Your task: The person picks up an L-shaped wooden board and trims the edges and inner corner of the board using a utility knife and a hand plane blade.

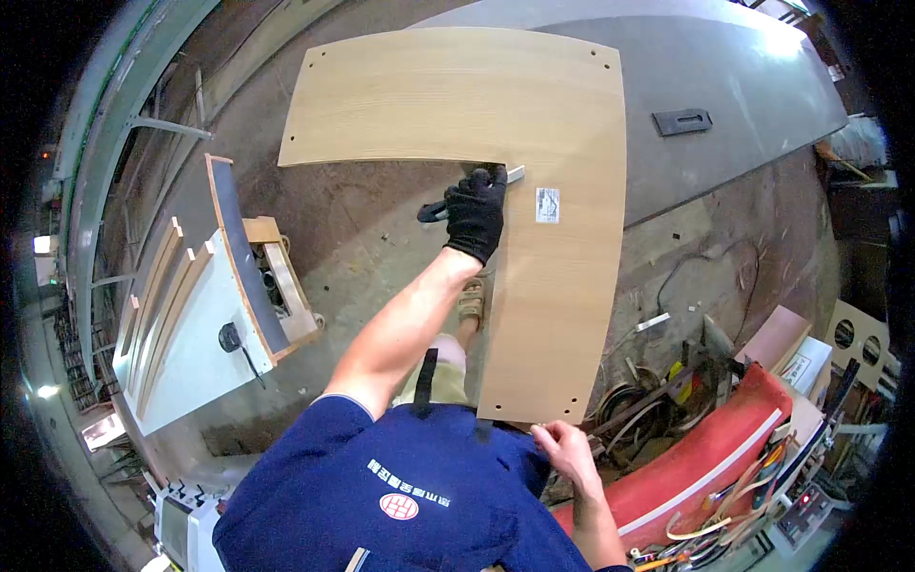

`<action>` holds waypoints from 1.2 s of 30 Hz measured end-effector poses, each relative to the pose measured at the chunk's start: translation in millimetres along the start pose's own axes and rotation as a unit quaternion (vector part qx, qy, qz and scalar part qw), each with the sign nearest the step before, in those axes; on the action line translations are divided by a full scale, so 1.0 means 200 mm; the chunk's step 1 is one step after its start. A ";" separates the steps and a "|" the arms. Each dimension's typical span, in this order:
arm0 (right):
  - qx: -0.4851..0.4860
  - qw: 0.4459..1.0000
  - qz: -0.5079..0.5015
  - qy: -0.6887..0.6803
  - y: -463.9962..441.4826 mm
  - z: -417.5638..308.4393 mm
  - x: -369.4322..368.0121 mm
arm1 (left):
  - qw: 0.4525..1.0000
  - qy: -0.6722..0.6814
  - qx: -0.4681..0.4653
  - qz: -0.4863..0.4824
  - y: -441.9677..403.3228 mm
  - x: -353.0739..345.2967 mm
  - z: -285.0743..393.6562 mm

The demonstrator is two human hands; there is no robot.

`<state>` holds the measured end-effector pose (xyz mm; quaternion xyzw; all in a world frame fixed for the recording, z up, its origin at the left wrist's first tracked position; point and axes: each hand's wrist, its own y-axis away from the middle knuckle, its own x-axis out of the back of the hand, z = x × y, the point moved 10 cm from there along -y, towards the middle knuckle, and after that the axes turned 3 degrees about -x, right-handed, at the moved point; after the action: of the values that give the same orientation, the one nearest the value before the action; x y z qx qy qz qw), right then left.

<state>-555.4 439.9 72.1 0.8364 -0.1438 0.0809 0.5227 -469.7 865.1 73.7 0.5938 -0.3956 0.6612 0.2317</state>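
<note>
A black-gloved left hand is closed around a dark-handled tool at the inner corner of an L-shaped wood-grain panel. The tool's handle sticks out on the left, and a flat pale end shows over the panel on the right. Most of the tool is hidden by the glove, so its exact kind is unclear. My right hand is bare, with bent fingers against the panel's near edge, close to my waist. Small holes mark the panel's ends, and a printed label lies on its face.
A grey tabletop at the back right carries a black rectangular block. To the left stands a white-topped bench with curved wooden strips. At the lower right are a red curved piece, hand tools and cables.
</note>
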 end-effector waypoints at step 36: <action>0.490 0.740 0.340 0.312 -0.98 -1.70 0.55 | 0.986 0.160 -0.001 0.035 -0.08 0.06 -0.07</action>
<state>-382.2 807.6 87.1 0.8005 -0.1884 0.5689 -0.0060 -467.1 883.1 88.8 0.4657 -0.3743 0.7553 0.2693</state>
